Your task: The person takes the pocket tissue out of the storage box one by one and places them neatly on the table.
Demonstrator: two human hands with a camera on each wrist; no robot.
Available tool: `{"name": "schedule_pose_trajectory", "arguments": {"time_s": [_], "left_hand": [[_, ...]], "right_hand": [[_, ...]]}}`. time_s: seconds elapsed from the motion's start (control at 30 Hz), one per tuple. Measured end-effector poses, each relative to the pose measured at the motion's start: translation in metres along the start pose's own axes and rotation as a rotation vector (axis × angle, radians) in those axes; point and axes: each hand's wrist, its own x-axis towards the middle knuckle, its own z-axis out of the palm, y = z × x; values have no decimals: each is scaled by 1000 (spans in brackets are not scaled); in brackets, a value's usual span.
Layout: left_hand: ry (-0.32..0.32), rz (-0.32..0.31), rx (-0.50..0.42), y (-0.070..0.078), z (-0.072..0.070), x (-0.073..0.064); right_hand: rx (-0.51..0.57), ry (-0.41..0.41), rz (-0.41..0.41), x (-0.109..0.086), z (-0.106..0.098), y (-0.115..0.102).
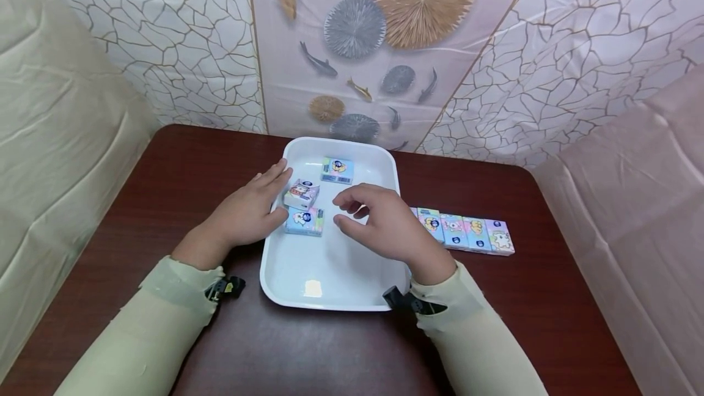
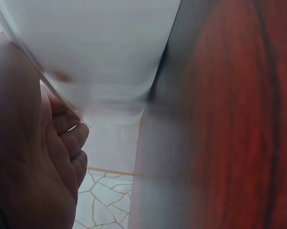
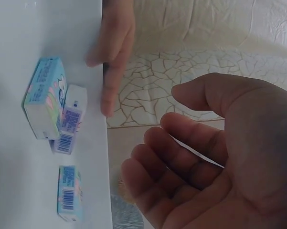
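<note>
Work at the tray (image 1: 352, 286): reaching for a box inside it looks like the step in hand, judging by the right hand (image 1: 385, 219) poised above the tray; the next move seems to call for lowering the fingers and closing them on two sides of one box.
Left hand (image 1: 247, 209): at the tray's left rim, thumb over the inside, the other fingers held fairly straight and holding no box (perhaps steadying the tray, though how firmly I cannot tell).
Tilted box (image 1: 301, 194): inside the tray near its left rim, white and purple, lying aslant and seemingly propped on its blue neighbour, so it may slide if knocked.
Near box (image 1: 305, 223): the blue neighbour, inside the tray by the left rim, next to the left thumb.
Far box (image 1: 338, 170): inside the tray toward its far end, blue and yellow, apart from the other two.
Tray contents: three boxes in view, all in its left and far part.
Right hand: above the tray, fingers loosely bent, thumb apart from them, nothing pinched.
Row of boxes (image 1: 476, 234): on the bench (image 1: 572, 298), right of the tray, at least five side by side (the right hand hides one end).
</note>
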Motion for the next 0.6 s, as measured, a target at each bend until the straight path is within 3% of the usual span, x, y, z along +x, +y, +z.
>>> {"name": "schedule_pose_trajectory", "arguments": {"time_s": [0.6], "left_hand": [[12, 21, -1, -1, 0, 0]], "right_hand": [[-20, -71, 23, 46, 26, -3]]}}
